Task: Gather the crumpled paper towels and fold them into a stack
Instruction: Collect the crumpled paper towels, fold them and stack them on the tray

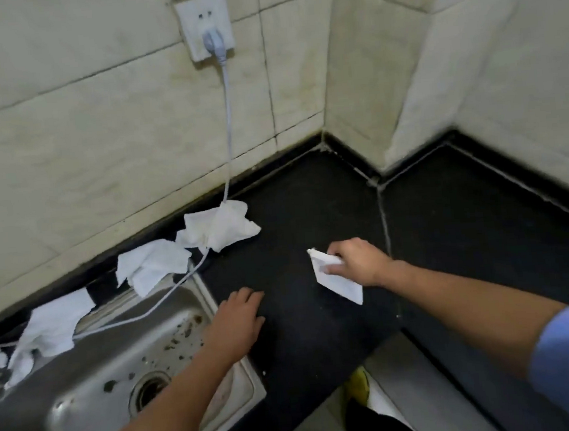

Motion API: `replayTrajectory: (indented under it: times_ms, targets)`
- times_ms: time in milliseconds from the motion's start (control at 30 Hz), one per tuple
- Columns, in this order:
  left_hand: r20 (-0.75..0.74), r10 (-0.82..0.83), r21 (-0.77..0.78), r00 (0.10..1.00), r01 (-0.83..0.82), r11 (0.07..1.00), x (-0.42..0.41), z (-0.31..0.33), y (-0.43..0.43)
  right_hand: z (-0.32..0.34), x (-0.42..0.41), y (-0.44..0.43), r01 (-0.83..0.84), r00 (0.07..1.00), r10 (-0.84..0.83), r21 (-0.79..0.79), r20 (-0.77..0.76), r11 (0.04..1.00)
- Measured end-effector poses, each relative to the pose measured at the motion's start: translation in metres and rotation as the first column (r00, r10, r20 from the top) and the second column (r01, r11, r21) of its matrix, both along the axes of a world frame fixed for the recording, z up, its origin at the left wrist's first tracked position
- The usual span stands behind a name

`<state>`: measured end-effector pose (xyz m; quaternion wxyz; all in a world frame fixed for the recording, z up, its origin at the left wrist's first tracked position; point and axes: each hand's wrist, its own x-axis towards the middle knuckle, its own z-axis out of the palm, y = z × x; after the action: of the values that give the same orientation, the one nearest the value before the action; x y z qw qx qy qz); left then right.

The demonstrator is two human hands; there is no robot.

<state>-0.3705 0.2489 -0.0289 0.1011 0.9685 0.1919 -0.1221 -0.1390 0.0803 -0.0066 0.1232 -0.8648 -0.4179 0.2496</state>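
Note:
A folded white paper towel (pixel 339 284) lies on the black counter (pixel 295 235), and my right hand (pixel 357 260) grips its upper right edge. My left hand (pixel 239 319) rests flat with straight fingers on the counter at the sink's right rim, holding nothing. Three crumpled white towels lie along the back wall: one (pixel 220 229) at the counter's rear, one (pixel 151 266) at the sink's back corner, one (pixel 50 327) draped over the sink's far left rim. The power cord crosses the first two.
A steel sink (pixel 94 379) with food scraps and a drain fills the lower left. A grey cord (pixel 228 117) runs from a wall socket (pixel 206 26) down across the sink. Tiled walls close the back and right. The counter's front edge drops to the floor.

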Motion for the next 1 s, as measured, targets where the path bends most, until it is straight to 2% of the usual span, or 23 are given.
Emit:
replayTrajectory:
  times_ms: [133, 267, 367, 533, 733, 1000]
  targets:
    - [0.041, -0.219, 0.018, 0.975, 0.218, 0.976, 0.024, 0.011, -0.024, 0.019, -0.030, -0.079, 0.178, 0.975, -0.182, 0.042, 0.130, 0.983]
    - [0.055, -0.440, 0.003, 0.897, 0.440, 0.898, 0.056, 0.023, -0.087, 0.036, -0.070, -0.186, 0.372, 0.908, -0.375, 0.055, 0.187, 0.927]
    - [0.074, -0.602, -0.005, 0.795, 0.604, 0.797, 0.077, 0.034, -0.157, 0.047, -0.105, -0.272, 0.511, 0.826, -0.507, 0.051, 0.247, 0.858]
    - [0.106, -0.803, 0.030, 0.587, 0.805, 0.593, 0.087, 0.054, -0.302, 0.059, -0.178, -0.420, 0.724, 0.634, -0.706, 0.077, 0.317, 0.685]
    - [0.156, -0.930, 0.091, 0.332, 0.933, 0.348, 0.056, 0.070, -0.506, 0.072, -0.282, -0.602, 0.871, 0.417, -0.827, 0.096, 0.377, 0.482]
    - [0.242, -0.965, 0.046, 0.101, 0.992, 0.116, -0.019, 0.077, -0.767, 0.091, -0.421, -0.817, 0.962, 0.206, -0.888, 0.083, 0.412, 0.262]
